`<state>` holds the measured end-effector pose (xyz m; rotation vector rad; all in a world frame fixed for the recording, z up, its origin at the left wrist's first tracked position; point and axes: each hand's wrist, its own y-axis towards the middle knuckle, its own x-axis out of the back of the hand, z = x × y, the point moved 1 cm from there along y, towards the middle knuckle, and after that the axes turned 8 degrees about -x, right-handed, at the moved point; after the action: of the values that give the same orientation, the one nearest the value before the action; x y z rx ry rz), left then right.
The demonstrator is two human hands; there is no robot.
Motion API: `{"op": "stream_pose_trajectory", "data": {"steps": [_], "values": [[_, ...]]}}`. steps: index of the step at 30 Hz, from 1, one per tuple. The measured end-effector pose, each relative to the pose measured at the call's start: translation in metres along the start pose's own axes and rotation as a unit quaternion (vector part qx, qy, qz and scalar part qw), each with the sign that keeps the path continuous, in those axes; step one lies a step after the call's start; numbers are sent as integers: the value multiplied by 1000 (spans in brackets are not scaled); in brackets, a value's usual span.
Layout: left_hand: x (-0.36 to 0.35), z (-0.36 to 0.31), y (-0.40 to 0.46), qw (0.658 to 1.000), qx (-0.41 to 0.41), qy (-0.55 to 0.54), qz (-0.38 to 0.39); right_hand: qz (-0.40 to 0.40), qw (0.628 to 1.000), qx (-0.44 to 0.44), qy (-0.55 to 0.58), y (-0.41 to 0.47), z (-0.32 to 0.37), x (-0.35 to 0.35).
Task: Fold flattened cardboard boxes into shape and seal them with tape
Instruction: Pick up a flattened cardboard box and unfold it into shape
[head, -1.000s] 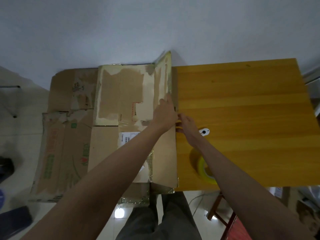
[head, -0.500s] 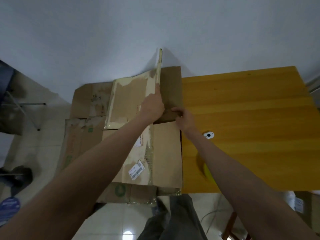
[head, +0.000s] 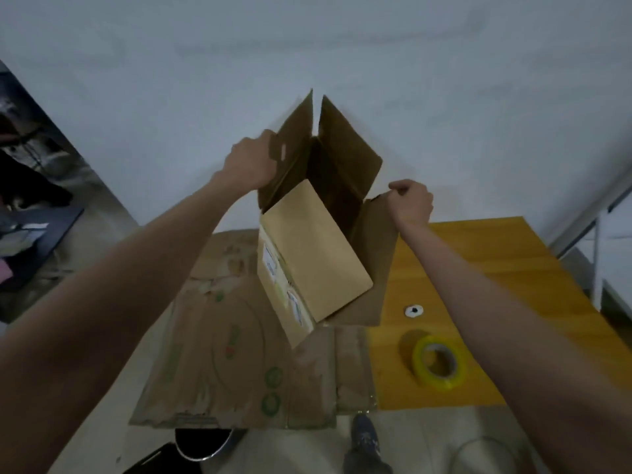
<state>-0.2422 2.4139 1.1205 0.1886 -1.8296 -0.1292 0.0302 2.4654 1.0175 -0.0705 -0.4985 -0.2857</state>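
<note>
Now: my L hand (head: 251, 162) grips box (head: 318, 248) L flap, R hand (head: 410, 201) pinches R flap | box lifted, part-opened, above flat cardboard (head: 222, 354) | tape roll (head: 439, 362) on table (head: 496, 268), near R.

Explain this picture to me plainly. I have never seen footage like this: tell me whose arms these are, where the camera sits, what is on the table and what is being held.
There is no machine here: the arms belong to a person wearing a camera on the head, which looks forward and down. The left hand and the right hand each grip an edge of a cardboard box, held up and opened out into shape with its flaps loose. Below it lie flattened cardboard boxes, partly on the yellow wooden table. On the table sit a roll of yellow tape, untouched, and a small white round object that is too small to identify.
</note>
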Motion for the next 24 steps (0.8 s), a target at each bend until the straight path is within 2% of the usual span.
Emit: {"op": "stream_pose_trajectory", "data": {"steps": [6,14,19,24], "values": [[13,10,5,1000,5,-25,7,-74,997,15,-35,21,28,49],[-12,-16,39,999,4,-45,5,-108,994,-8,-16,82,29,93],[-42,-42,65,999,22,-45,4,-45,999,-22,-15,116,4,97],[-67,-53,69,998,36,-45,13,106,992,-47,-46,121,-21,90]]}}
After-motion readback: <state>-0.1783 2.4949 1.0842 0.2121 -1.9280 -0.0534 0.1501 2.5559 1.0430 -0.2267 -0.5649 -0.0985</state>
